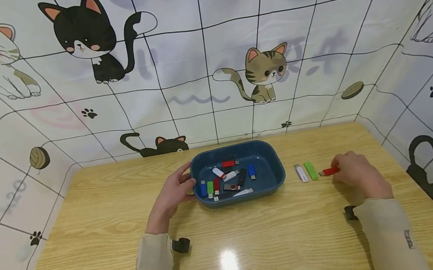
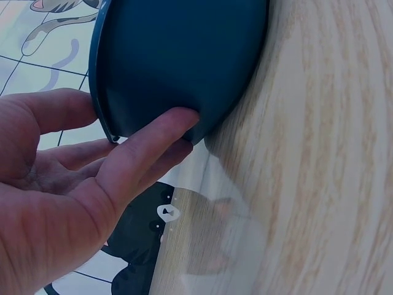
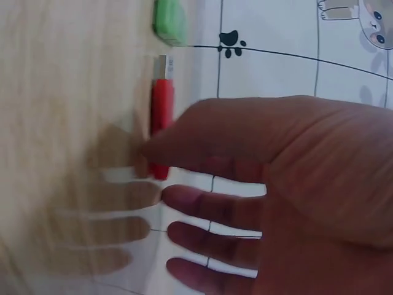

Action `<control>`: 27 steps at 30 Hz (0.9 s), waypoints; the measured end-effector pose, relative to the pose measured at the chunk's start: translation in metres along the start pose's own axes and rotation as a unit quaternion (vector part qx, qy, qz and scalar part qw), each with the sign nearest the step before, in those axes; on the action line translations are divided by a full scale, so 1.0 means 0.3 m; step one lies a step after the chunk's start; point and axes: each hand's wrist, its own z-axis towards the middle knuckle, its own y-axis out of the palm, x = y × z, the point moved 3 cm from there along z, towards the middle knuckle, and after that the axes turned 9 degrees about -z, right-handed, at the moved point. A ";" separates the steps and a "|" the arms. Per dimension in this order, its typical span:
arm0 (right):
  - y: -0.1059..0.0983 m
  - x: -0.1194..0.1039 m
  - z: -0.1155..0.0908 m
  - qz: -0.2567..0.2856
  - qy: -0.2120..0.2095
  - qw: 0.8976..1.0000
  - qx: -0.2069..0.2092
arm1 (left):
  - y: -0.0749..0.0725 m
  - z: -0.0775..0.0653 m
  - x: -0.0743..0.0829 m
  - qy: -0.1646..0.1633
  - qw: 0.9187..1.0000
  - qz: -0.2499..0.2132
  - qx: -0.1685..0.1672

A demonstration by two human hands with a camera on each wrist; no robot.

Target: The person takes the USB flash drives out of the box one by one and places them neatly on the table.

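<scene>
Pinching a red USB stick [image 1: 328, 172] toward the far right corner of the desk [image 1: 291, 240].
The right hand [image 1: 358, 174] has a narrow grip, holding the end opposite the silver plug [image 3: 166, 66]; a light, level pinch should keep the plug clear of the green stick [image 1: 311, 171]. The left hand [image 1: 171, 195] holds the blue tray [image 1: 243, 200]. Casing slim, red; plug bare.

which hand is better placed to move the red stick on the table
Right, most likely: the right hand pinches the red stick, while the left hand is farther off, holding the bin's left end.
</scene>
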 end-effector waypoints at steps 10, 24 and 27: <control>0.016 -0.017 0.023 0.006 -0.028 1.000 0.008 | -0.005 -0.002 0.002 -0.003 1.000 0.000 0.004; 0.037 -0.051 0.030 0.062 0.026 0.997 0.049 | -0.003 0.002 0.002 0.005 1.000 0.005 -0.007; 0.040 -0.058 0.030 0.074 0.042 0.995 0.058 | -0.004 0.003 0.000 0.008 1.000 0.004 -0.010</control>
